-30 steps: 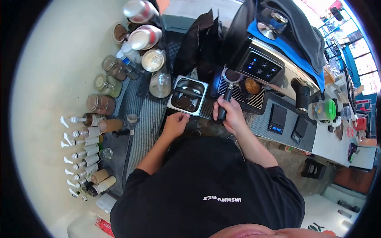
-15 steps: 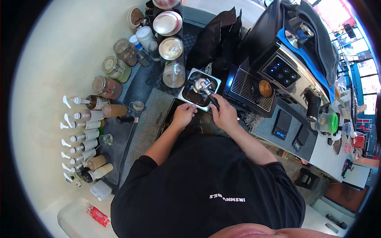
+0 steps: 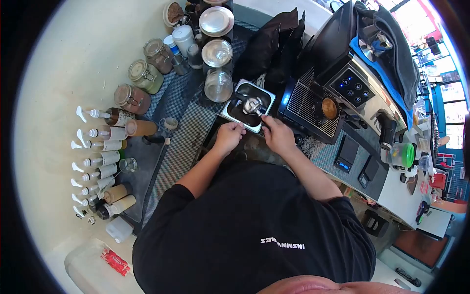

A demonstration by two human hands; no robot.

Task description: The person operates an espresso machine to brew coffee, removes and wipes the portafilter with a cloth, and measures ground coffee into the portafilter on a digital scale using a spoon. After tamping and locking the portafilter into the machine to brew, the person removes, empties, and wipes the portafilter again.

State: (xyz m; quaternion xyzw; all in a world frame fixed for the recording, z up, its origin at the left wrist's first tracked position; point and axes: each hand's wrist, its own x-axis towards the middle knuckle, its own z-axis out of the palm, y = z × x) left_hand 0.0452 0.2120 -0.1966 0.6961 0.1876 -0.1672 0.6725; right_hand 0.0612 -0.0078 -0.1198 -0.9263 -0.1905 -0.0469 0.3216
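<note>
My right hand (image 3: 280, 136) is closed around the dark handle of a portafilter (image 3: 253, 105). Its metal head is over a rectangular steel pan (image 3: 224, 113), within the rim. Dark matter like coffee grounds lies in the pan, partly covered by the portafilter. My left hand (image 3: 229, 137) has its fingers closed at the pan's near rim and seems to pinch it. To the right, a cup of brown coffee (image 3: 329, 109) stands on the drip tray (image 3: 303, 100) of an espresso machine (image 3: 360, 88).
Glass jars (image 3: 218, 85) and black bags (image 3: 264, 44) stand beyond the pan. Pump bottles (image 3: 108, 132) line the left wall. Right of me are a digital scale (image 3: 346, 153), a second portafilter (image 3: 388, 132) fitted in the machine, and a green-lidded tub (image 3: 402, 155).
The portafilter head has shifted slightly toward me and turned within the pan. My left hand stays by the near rim. The whole view has shifted a little.
</note>
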